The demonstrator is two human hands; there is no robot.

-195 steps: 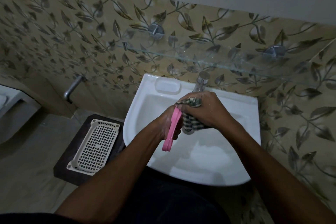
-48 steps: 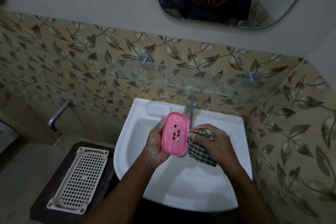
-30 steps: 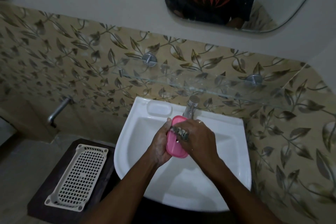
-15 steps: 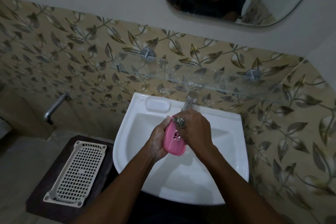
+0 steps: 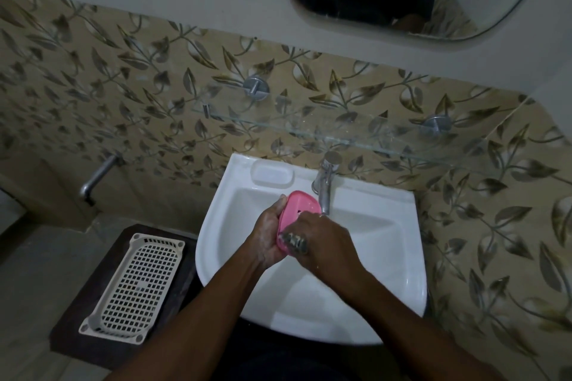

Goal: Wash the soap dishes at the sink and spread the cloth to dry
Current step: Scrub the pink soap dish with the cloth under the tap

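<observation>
A: Hands?
B: Left hand [image 5: 268,233] cups the pink dish [image 5: 295,215] from behind, fingers curled round its edge, dish tilted up over the sink [image 5: 399,257] just below the tap [image 5: 325,185]. Right hand [image 5: 325,244] is fisted on a bunched checked cloth [image 5: 295,243], pressed to the dish's lower face.

A: Anything else?
B: White mesh tray [image 5: 133,284] on a dark stand, left of the sink.

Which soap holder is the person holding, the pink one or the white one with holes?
The pink soap dish, held over the sink. The white holed tray lies untouched beside the sink.
</observation>
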